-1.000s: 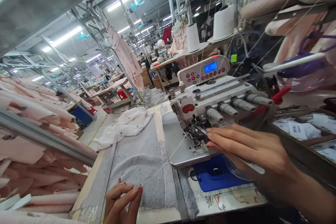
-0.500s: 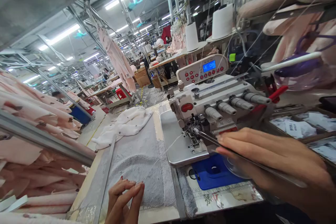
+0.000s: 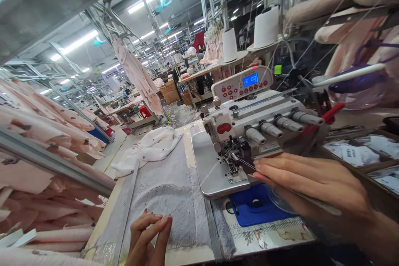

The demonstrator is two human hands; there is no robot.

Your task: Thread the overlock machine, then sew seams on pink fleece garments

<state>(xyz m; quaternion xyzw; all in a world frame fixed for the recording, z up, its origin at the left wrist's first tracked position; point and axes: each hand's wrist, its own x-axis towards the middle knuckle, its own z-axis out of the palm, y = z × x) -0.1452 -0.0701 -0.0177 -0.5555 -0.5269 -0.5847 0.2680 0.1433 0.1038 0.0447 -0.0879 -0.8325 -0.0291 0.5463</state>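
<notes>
My right hand (image 3: 308, 181) grips thin metal tweezers (image 3: 246, 165) whose tips reach into the needle area (image 3: 232, 162) of a white overlock sewing machine (image 3: 255, 126). My left hand (image 3: 149, 239) sits at the table's near edge with fingertips pinched on a fine white thread (image 3: 199, 185) that runs up to the needle area. A grey fluffy mat (image 3: 170, 193) lies under the thread. The machine's control panel (image 3: 241, 83) shows a blue display.
A white garment (image 3: 149, 147) lies at the mat's far end. Pink garments (image 3: 40, 133) hang on a rail at the left. Thread cones (image 3: 264, 27) stand behind the machine. A blue tray (image 3: 254, 208) sits below the machine bed. Compartments with labels (image 3: 358, 151) are at the right.
My right hand drew back from the needle area, then moved in a little toward it with the tweezers. My left hand stayed pinched on the thread. A hanging pink garment slid left.
</notes>
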